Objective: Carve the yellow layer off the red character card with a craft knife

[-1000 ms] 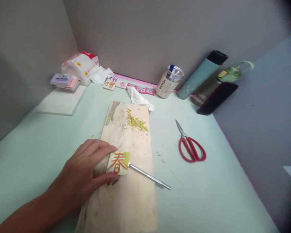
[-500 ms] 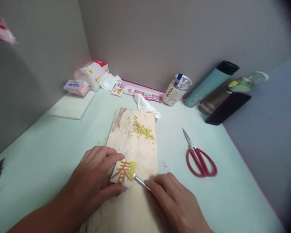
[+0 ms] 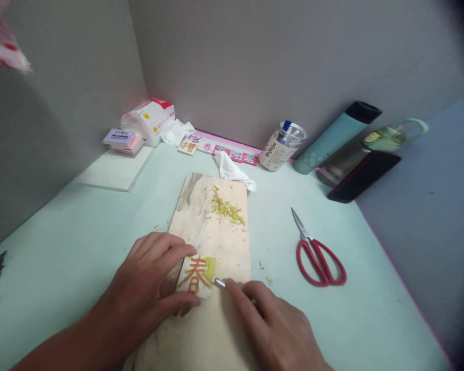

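My left hand (image 3: 158,278) holds a small square carving block (image 3: 195,276) by its edges, thumb at the near side and fingers at the far side. The block is pale and yellow-green on top, with an orange-red character. It lies flat on a wooden board (image 3: 216,237). In my right hand (image 3: 272,319) is a slim silver carving knife (image 3: 220,283), its tip at the block's right edge. My fingers hide most of its handle. Yellow-green shavings (image 3: 228,206) lie on the far part of the board.
Red-handled scissors (image 3: 320,257) lie right of the board. Behind it are a crumpled tissue (image 3: 234,172) and several character blocks (image 3: 235,154). A plastic cup (image 3: 280,147), a teal bottle (image 3: 336,136) and a dark phone (image 3: 365,176) stand at the back right; a tissue pack (image 3: 149,121) sits back left.
My right hand has shifted slightly left and up, so less of the knife shows. A few fresh crumbs lie right of the board. My left hand and the block stay nearly in place.
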The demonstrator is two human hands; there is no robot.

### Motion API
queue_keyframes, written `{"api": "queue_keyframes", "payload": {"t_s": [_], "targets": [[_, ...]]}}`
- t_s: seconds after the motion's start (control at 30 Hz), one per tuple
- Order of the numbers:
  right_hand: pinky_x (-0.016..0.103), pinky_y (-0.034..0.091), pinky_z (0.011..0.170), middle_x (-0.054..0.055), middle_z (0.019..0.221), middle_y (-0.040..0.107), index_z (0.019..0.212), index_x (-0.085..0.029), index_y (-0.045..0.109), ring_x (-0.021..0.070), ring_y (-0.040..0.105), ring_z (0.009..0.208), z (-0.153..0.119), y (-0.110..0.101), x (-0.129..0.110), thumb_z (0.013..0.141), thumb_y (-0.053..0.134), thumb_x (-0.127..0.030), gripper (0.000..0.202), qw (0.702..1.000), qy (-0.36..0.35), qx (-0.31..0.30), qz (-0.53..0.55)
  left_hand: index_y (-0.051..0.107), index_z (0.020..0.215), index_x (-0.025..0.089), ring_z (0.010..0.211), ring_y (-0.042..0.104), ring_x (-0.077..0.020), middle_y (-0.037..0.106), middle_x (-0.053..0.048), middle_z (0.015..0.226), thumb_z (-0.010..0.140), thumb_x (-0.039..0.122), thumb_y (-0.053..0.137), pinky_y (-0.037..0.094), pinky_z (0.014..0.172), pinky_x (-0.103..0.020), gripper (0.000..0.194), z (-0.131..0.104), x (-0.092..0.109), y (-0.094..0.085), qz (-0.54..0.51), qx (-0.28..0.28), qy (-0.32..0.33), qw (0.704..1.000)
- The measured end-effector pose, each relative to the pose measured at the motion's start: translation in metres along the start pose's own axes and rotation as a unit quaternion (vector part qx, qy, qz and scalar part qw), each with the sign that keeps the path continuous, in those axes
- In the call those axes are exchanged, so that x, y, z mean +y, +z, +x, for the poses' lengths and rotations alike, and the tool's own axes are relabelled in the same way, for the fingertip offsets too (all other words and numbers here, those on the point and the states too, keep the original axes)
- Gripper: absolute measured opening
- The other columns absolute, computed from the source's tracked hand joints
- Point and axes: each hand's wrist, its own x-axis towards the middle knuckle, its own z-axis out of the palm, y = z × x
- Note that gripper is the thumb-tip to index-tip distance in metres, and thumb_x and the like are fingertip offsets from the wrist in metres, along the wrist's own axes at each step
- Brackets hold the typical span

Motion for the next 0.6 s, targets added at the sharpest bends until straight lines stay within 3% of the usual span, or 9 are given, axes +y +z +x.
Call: {"api": "queue_keyframes", "payload": {"t_s": [0.23,0.4,0.6], "targets": [[0.02,0.055,0.051,0.006,0.092,0.07,0.137,-0.018,0.053,0.0139,0.067,0.062,-0.016,0.01,-0.004,0.099,0.036,-0.013,0.042,0.998,0.046,-0.028,-0.009,0.058,0.122,0.033,0.108,0.056,-0.0275,0.064,0.0,0.116,0.079,0.042,0.083,0.042,0.092,-0.041,0.051,0.001,-0.002,-0.001,0.0,-0.015,-0.005,1.0],[0.021,0.055,0.047,0.007,0.091,0.07,0.134,-0.02,0.056,0.0152,0.067,0.06,-0.023,0.019,-0.008,0.093,0.037,-0.009,0.046,0.996,0.083,0.01,-0.013,0.058,0.122,0.034,0.108,0.057,-0.0279,0.065,0.0,0.116,0.076,0.041,0.085,0.042,0.093,-0.041,0.054,0.0,-0.002,0.0,0.001,-0.017,-0.008,1.0],[0.02,0.054,0.052,0.008,0.092,0.07,0.137,-0.016,0.053,0.0144,0.066,0.065,-0.014,0.005,-0.005,0.098,0.039,-0.01,0.042,0.999,0.042,-0.027,-0.02,0.058,0.123,0.033,0.109,0.058,-0.0267,0.065,0.0,0.116,0.081,0.043,0.081,0.043,0.093,-0.04,0.049,0.0,-0.002,-0.002,-0.009,-0.018,0.002,1.0]]}}
